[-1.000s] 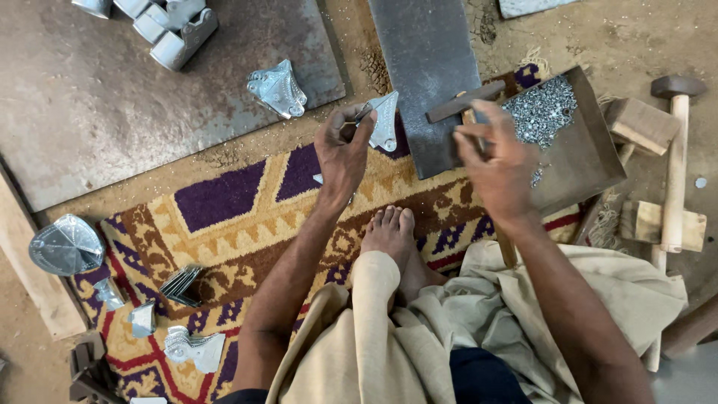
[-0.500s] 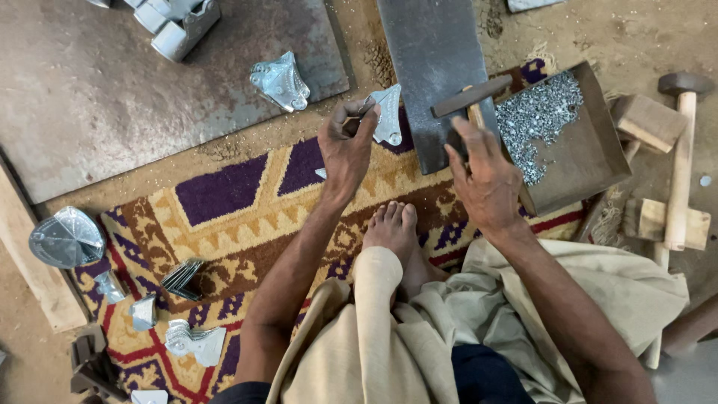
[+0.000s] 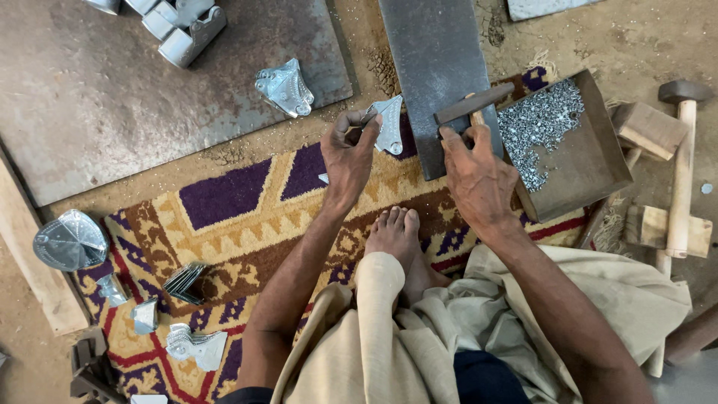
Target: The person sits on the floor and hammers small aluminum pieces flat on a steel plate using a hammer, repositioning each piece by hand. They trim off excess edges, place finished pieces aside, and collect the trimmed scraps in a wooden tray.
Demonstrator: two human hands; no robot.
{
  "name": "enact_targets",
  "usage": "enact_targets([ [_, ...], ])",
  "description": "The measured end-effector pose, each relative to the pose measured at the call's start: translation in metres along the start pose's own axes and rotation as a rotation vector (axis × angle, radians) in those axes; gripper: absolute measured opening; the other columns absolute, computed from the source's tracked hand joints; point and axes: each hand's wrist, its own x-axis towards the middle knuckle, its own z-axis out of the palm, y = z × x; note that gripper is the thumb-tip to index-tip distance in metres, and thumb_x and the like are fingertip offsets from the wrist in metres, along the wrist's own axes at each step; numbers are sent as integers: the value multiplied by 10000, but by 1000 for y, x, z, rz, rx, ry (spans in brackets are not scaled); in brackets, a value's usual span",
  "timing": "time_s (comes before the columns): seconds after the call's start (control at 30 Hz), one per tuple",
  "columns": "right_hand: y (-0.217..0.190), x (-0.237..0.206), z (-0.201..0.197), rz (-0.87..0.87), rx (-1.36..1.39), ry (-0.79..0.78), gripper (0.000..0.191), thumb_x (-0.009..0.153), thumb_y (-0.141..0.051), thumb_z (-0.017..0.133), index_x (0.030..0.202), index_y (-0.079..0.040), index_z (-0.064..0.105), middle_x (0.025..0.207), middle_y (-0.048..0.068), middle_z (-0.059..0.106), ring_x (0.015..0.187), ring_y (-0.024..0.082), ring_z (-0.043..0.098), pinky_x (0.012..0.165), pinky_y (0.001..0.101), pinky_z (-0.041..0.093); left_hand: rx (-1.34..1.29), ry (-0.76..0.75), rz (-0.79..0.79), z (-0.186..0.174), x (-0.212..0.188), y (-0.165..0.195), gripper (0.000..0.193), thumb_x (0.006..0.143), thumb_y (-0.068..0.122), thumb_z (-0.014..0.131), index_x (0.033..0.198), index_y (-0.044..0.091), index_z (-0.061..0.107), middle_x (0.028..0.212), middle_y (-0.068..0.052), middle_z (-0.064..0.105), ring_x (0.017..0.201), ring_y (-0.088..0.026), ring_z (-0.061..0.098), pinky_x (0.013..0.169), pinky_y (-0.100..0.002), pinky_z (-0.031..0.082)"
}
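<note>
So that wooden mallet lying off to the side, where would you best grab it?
By the bare middle of its long wooden handle, coming down from above. The mallet lies flat, its dark head at the far end, and the handle's near end rests on a wooden block, so the middle stretch looks easiest to close fingers around.

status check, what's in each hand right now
Left hand pinching metal piece. Right hand gripping hammer over steel plate. Nothing between them.

Hidden and cut-off parts around the dark metal slab (image 3: 437, 67)

The slab ran off the top edge; the right hand (image 3: 479, 183) covered the hammer (image 3: 473, 105) handle beside it; the metal cups (image 3: 176, 26) left of it were cropped.
</note>
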Motion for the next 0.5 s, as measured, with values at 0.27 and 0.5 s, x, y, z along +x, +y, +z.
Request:
enact_targets([
  [0.27,-1,3,13,-11,99,106,254,1096,-236,658,1253,-54,739,1125,166,670,622,147,670,455,236,522,6,-7,-24,-1,0,0,105,992,202,744,984,100,718,813,37,643,663,-36,526,559,-214,472],
  [0.5,5,-5,22,-80,108,147,192,1018,-175,765,1163,-48,768,1132,141,694,715,157,718,513,227,578,59,-6,-43,-4,-1,1,109,991,205,738,965,104,710,751,52,599,604,-32,464,501,-203,393],
])
